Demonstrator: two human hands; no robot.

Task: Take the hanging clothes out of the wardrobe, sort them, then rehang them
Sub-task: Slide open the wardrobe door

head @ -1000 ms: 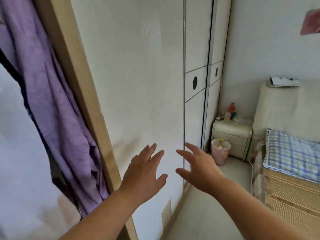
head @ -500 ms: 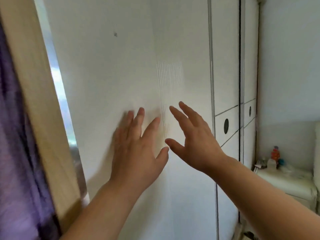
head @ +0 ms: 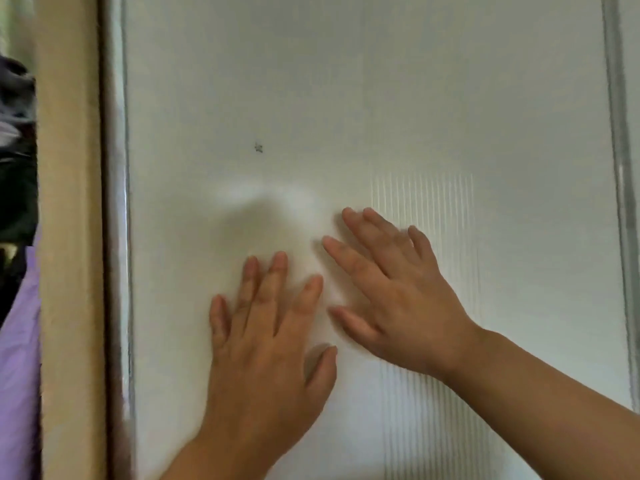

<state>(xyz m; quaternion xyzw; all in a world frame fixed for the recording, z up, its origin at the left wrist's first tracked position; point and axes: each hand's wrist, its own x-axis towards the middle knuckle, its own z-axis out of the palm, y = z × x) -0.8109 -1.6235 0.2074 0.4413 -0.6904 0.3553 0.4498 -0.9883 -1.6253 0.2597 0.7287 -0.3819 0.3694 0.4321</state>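
Left grip (head: 266, 344) and right grip (head: 398, 299) — fingers straight, holding nothing — lie flat against the wardrobe door (head: 381, 98).

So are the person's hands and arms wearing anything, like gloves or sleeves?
No. The left hand and the right hand have no gloves, rings or bracelets that show. The left forearm and the right forearm are uncovered too: no sleeve or watch is in view. The picture is a bit blurry for finer marks.

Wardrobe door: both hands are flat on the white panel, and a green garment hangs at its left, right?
The garment is purple, not green, as the head view shows; the left hand and right hand do lie flat on the white panel.
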